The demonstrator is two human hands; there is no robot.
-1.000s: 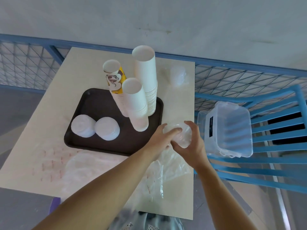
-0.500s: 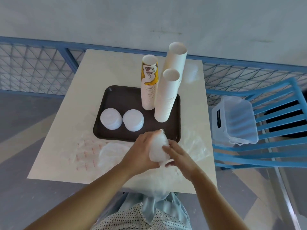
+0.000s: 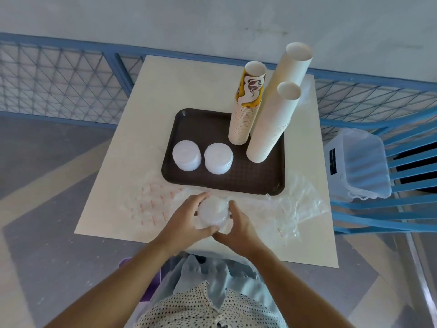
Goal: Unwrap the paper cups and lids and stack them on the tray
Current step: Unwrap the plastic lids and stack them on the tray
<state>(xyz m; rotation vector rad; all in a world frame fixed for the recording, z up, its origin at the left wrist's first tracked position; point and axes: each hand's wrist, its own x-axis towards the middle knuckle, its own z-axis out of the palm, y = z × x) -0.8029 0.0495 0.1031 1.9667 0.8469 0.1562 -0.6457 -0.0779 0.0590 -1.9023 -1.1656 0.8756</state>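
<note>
Grips [image 3: 186, 218] [image 3: 238, 229] around lids [image 3: 212, 209], seemingly in wrapper [image 3: 225, 229]

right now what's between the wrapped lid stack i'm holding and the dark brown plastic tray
Head view: only crumpled clear plastic wrap on the cream table, from wrapped lid stack to tray rim.

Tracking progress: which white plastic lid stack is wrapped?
The stack gripped by left hand and right hand; the two on the dark brown tray are bare.
</note>
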